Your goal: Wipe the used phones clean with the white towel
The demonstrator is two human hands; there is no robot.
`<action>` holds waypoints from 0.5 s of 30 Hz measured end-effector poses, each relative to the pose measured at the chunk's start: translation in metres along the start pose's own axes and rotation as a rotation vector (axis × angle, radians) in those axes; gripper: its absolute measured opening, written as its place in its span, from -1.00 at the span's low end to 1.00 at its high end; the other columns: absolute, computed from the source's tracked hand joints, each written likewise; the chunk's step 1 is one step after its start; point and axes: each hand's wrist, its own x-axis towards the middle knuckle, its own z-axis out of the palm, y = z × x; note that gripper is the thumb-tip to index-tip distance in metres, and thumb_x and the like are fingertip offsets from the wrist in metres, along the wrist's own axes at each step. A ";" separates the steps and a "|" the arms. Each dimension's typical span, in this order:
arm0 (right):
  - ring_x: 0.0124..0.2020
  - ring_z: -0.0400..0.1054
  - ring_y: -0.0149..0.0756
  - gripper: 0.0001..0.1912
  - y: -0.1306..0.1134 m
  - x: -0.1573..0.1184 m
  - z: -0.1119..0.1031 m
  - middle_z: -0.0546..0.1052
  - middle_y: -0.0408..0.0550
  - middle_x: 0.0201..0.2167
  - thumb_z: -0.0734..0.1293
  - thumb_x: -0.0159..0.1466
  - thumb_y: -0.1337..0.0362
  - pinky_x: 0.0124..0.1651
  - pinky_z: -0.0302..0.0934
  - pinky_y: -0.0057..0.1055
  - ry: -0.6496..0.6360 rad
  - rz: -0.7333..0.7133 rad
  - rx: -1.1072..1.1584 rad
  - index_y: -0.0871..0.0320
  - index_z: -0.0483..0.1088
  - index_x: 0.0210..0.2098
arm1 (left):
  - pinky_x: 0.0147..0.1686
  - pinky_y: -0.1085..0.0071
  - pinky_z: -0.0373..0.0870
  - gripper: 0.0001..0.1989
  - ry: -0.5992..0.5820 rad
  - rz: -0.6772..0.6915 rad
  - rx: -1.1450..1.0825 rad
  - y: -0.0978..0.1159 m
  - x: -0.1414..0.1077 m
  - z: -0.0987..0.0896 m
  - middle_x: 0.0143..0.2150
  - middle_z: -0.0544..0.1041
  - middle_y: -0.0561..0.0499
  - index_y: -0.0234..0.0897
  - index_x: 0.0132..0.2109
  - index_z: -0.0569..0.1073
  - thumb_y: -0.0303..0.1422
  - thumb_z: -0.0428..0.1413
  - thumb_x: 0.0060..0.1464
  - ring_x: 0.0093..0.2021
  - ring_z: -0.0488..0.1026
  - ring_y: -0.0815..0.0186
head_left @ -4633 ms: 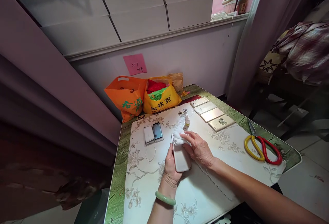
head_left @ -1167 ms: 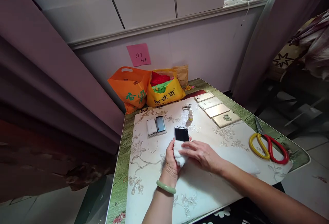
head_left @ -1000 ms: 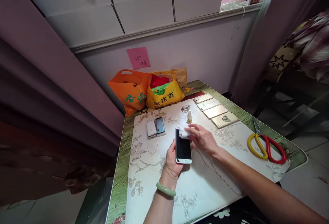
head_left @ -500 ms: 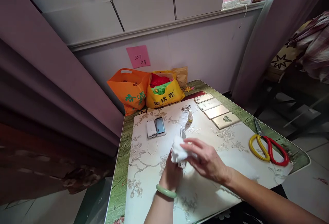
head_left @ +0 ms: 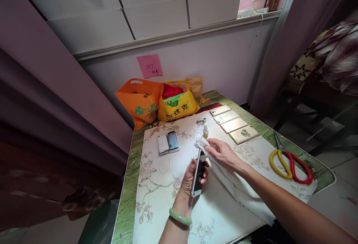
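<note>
Smartphone with a white frame and a dark glass face (head_left: 199, 177) stands tilted in the left hand (head_left: 190, 177), thumb along one long side, fingers wrapped from behind and showing at the other. The right hand (head_left: 223, 153) has its fingers pinched on a soft white fabric cloth (head_left: 233, 184); the bunched corner sits at the phone's upper end, though whether it touches the glass there is hard to tell, and the rest trails from the fingers toward the right forearm.

The phone should be light and stiff, its smooth glass slippery and likely to crack if dropped; the long edges look the safest hold, with a palm behind. The cloth should be limp and nearly weightless, best gathered into a pad under the fingertips.

Counted, there is one phone in hand and one cloth. Left of the left fingers lie two phones side by side, one silvery white (head_left: 162, 144) and one glossy blue-black (head_left: 173, 140); anything stacked underneath is unclear. Just beyond the right fingertips stands one small white plastic bottle (head_left: 205, 130). Farther past them, four pale gold and white phones (head_left: 234, 125) form a row. Well right of those fingers rests one pair of scissors with red and yellow handles (head_left: 291, 165).
</note>
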 end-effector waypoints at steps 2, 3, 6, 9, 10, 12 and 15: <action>-0.24 0.46 -0.21 -0.64 0.005 -0.001 0.001 0.61 -0.10 -0.20 0.21 0.34 0.09 -0.16 0.30 -0.38 -0.047 0.050 0.096 0.09 0.53 -0.05 | -0.64 0.60 0.22 -0.49 -0.067 -0.035 -0.040 0.001 -0.002 -0.001 -0.22 0.54 -0.11 -0.36 -0.12 0.54 -0.01 0.34 -0.03 -0.49 0.33 0.48; -0.25 0.45 -0.21 -0.63 0.009 -0.003 0.002 0.61 -0.11 -0.23 0.20 0.34 0.08 -0.16 0.28 -0.38 -0.046 0.064 0.109 0.10 0.53 -0.07 | -0.64 0.60 0.22 -0.48 -0.091 -0.049 -0.062 0.002 -0.004 -0.001 -0.22 0.54 -0.11 -0.37 -0.10 0.53 -0.01 0.33 -0.02 -0.48 0.33 0.48; -0.34 0.41 -0.23 -0.63 0.023 -0.012 0.009 0.57 -0.12 -0.39 0.19 0.31 0.08 -0.22 0.25 -0.39 -0.056 0.136 0.045 0.13 0.55 -0.23 | -0.61 0.61 0.25 -0.50 -0.136 -0.047 -0.130 0.005 -0.008 0.000 -0.21 0.53 -0.13 -0.40 -0.08 0.53 -0.01 0.26 0.07 -0.46 0.32 0.48; -0.36 0.43 -0.22 -0.62 0.035 -0.018 0.012 0.59 -0.10 -0.40 0.21 0.29 0.04 -0.26 0.26 -0.39 -0.044 0.224 0.066 0.14 0.56 -0.25 | -0.60 0.59 0.27 -0.48 -0.119 0.008 -0.204 0.010 -0.008 0.004 -0.22 0.52 -0.14 -0.39 -0.05 0.51 0.03 0.19 0.13 -0.45 0.34 0.45; -0.32 0.45 -0.19 -0.61 0.036 -0.019 0.011 0.61 -0.07 -0.33 0.23 0.29 0.02 -0.24 0.28 -0.38 0.031 0.238 0.096 0.14 0.57 -0.19 | -0.59 0.57 0.29 -0.47 -0.088 0.021 -0.229 0.011 -0.007 0.005 -0.24 0.52 -0.14 -0.39 -0.05 0.51 0.04 0.18 0.13 -0.44 0.37 0.43; -0.20 0.48 -0.15 -0.59 0.030 -0.021 0.010 0.61 0.00 -0.14 0.26 0.30 0.01 -0.15 0.33 -0.33 0.224 0.195 0.137 0.14 0.54 -0.06 | -0.50 0.51 0.40 -0.50 0.023 0.054 -0.268 0.012 -0.003 0.007 -0.28 0.53 -0.11 -0.37 -0.10 0.52 0.05 0.17 0.14 -0.42 0.42 0.39; -0.05 0.46 -0.14 -0.63 0.004 -0.031 0.014 0.55 0.06 0.00 0.32 0.29 0.12 -0.01 0.35 -0.27 0.295 -0.062 0.151 0.11 0.49 0.03 | -0.22 0.30 0.55 -0.54 0.181 0.147 -0.219 0.011 0.000 0.008 -0.26 0.57 -0.10 -0.32 -0.12 0.54 0.03 0.18 0.13 -0.32 0.53 0.28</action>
